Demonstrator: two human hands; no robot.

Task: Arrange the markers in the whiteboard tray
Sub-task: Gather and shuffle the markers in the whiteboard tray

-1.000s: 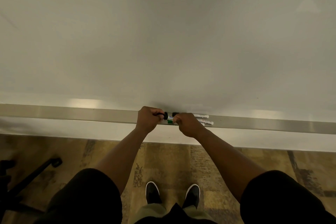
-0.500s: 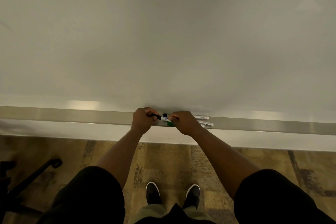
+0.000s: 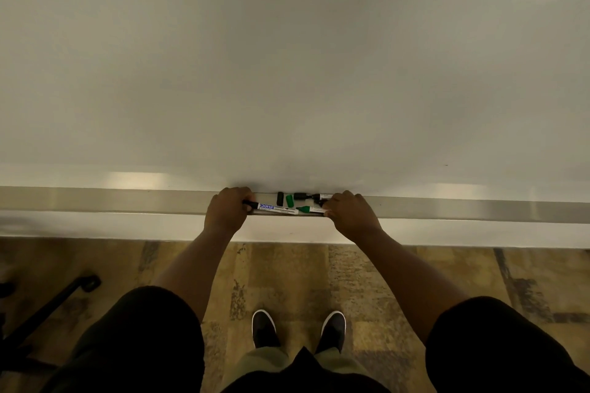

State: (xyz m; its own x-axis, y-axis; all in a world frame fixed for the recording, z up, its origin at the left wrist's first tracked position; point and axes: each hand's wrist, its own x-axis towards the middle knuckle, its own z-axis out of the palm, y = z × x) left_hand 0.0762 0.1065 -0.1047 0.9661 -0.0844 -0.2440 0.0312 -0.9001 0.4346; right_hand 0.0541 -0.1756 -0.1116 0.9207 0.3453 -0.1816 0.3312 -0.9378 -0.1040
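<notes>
A long metal whiteboard tray (image 3: 127, 199) runs across the view under the whiteboard (image 3: 287, 73). My left hand (image 3: 227, 210) is closed on the left end of a white marker with a blue label (image 3: 271, 207), which lies in the tray. My right hand (image 3: 349, 212) covers the right ends of a green-tipped marker (image 3: 308, 209) and a black-tipped marker (image 3: 322, 196). Between the hands lie loose caps: a black cap (image 3: 280, 198), a green cap (image 3: 290, 200) and another black cap (image 3: 300, 195). The fingers hide the marker ends.
A patterned floor (image 3: 287, 271) lies below, with my two dark shoes (image 3: 297, 327) on it. A black chair base (image 3: 54, 303) stands at the lower left. The tray extends far left and right of the hands.
Both hands have moved apart along the tray, left hand leftward and right hand rightward. The markers and loose caps between them are now exposed.
</notes>
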